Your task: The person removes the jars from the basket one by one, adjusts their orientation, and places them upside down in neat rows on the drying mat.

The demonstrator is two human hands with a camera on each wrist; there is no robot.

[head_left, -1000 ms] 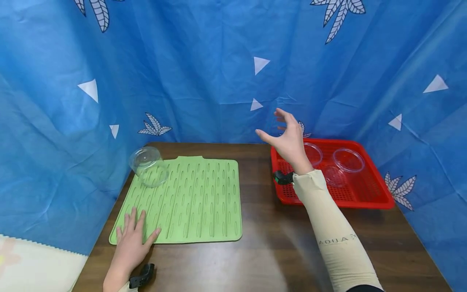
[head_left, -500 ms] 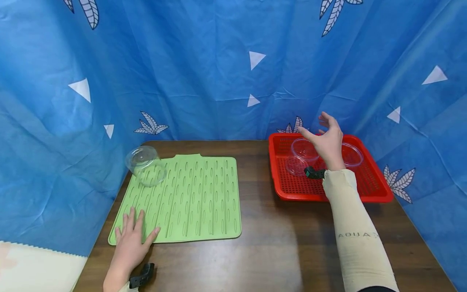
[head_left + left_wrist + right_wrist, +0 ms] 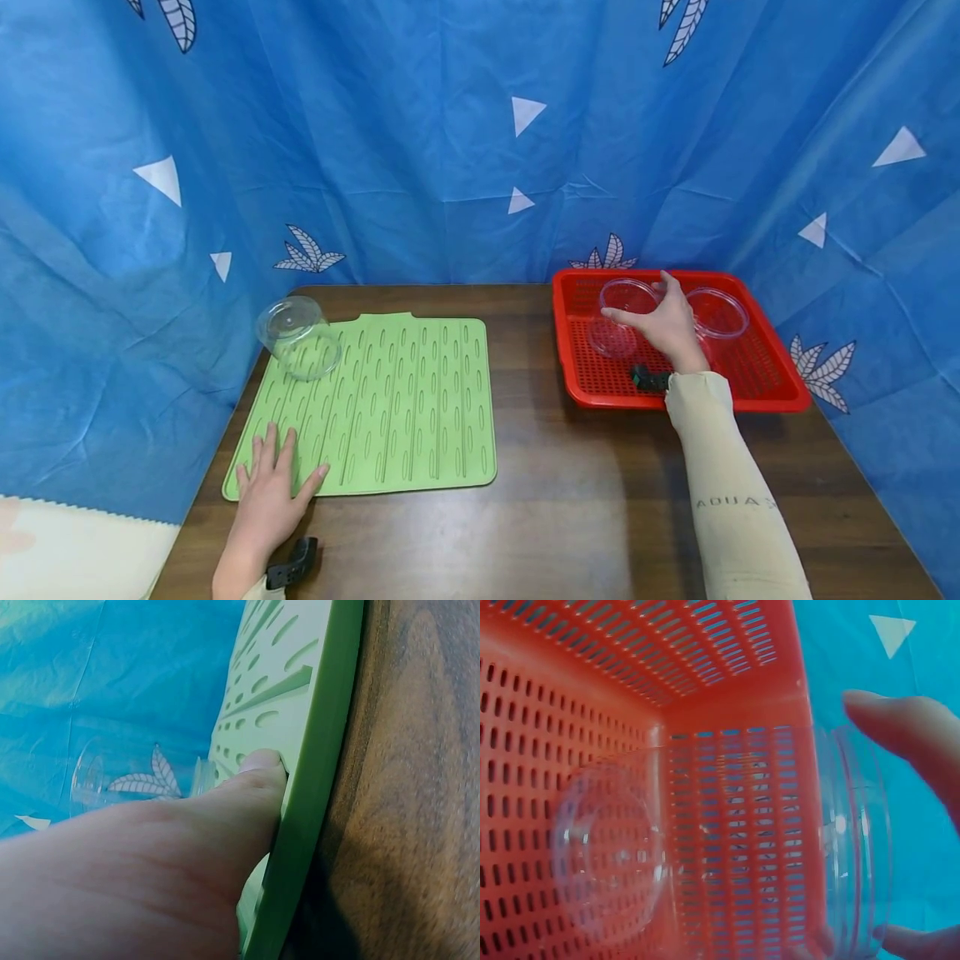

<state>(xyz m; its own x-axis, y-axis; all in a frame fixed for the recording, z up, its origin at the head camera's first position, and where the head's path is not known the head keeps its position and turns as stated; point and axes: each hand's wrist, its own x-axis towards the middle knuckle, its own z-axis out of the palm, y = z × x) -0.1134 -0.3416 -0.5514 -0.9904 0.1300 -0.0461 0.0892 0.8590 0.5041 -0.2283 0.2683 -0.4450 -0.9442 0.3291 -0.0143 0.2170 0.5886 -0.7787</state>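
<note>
Basket, red, at frame right, holds two clear tubs; the right hand arches wide around the left one, seemingly to span its rim, fingers not visibly closed. Lower left, the left hand lies spread on the green mat, perhaps to steady it.
</note>
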